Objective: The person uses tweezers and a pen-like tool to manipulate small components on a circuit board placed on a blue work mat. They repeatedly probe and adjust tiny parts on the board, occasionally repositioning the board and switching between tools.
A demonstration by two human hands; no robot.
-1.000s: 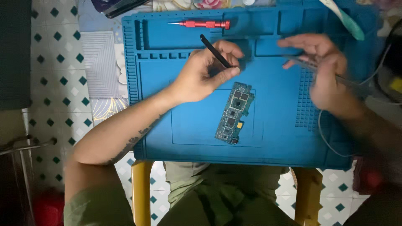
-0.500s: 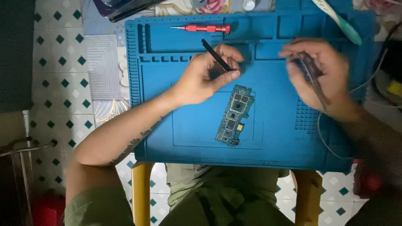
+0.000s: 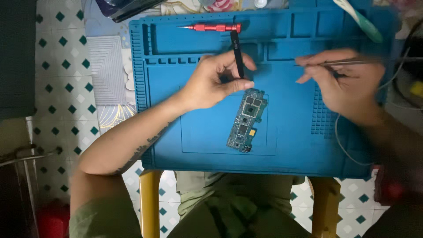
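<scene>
Near edge: yellow stool legs (image 3: 150,200) stick out under the mat, w/ the person's olive-clad lap between them; floor is white tile w/ green diamonds.

Mid: circuit board (image 3: 246,120) lies flat on the blue work mat (image 3: 299,150), in the shallow rectangular recess, tilted so its long axis runs near-left to far-right. Narrow, dark green, dense w/ small chips, a few square metal shields, one tiny yellow patch. Nothing clamps it. Mat looks like soft matte silicone: raised rim, grid of little sockets at right, slot trays along the far edge.

Left hand (image 3: 211,83) sits just beyond the board's far end, fingers curled, thumb + index pinched on black tweezers (image 3: 238,53), slim and matte, pointing far-ward; its thumb is at or just off the board's far corner, contact can't be told. Right hand (image 3: 343,81), blurred, is right of the board and well apart from it, fingers closed around a thin metal tool (image 3: 352,62) lying roughly left-right; a grey cable (image 3: 341,141) loops toward the near right edge.

Judgement: tools are in hand but off the board, so this is the set-up to board work. Next move needs the tool tip brought over a chosen part w/ the tweezers steadying.

Far: red screwdriver (image 3: 211,27), knurled metal handle, lies in the top tray.
</scene>
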